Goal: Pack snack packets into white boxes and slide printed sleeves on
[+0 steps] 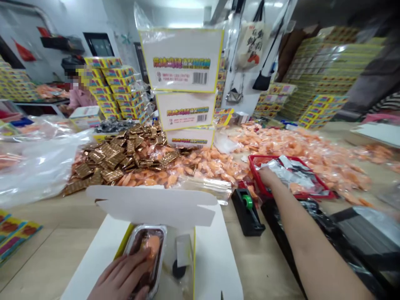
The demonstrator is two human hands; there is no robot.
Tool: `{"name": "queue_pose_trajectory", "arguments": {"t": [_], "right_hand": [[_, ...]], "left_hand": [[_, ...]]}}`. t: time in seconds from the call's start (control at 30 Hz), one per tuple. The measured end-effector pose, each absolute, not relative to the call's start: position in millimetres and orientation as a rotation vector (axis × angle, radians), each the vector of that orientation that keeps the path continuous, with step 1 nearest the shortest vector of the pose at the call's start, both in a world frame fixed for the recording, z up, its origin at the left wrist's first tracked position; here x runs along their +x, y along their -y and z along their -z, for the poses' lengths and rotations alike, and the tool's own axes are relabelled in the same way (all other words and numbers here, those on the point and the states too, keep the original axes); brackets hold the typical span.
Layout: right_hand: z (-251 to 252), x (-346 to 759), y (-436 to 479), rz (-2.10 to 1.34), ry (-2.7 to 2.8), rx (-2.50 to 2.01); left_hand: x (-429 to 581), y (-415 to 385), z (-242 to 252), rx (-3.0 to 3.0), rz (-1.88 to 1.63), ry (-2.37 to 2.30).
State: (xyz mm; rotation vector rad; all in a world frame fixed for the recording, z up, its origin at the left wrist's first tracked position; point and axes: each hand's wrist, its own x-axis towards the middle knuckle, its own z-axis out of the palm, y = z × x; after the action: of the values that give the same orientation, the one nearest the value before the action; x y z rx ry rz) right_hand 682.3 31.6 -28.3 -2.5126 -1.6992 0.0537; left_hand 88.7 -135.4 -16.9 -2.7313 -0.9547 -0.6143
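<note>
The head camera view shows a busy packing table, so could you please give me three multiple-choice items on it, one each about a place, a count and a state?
1. Where is the black tape dispenser?
A. Inside the red basket
B. On the table between the white box and the red basket
C. On top of the white cartons

2. How many white cartons stand stacked behind the gold packets?
A. Two
B. Three
C. Five

3. What state is the white box under the left hand in?
A. Open, with its flap raised
B. Taped shut
C. Upside down

1: B, the dispenser sits on the table, right of the box and left of the basket.
2: B, three cartons show one above another.
3: A, the flap stands up behind the foil tray under the hand.
</note>
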Motion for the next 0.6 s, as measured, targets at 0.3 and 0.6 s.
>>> {"name": "queue_pose_trajectory", "arguments": {"t": [0.3,0.6], "right_hand": [[-30.5,550.3,103.2,0.266,1.463,-2.129],[-7.9,339.0,189.4,-0.007,2.048,-1.302]], "left_hand": [[104.1,153.9,-1.5,-2.809,0.430,1.288],[112.1,160.4,-6.5,-2.839,0.393,1.409]]}}
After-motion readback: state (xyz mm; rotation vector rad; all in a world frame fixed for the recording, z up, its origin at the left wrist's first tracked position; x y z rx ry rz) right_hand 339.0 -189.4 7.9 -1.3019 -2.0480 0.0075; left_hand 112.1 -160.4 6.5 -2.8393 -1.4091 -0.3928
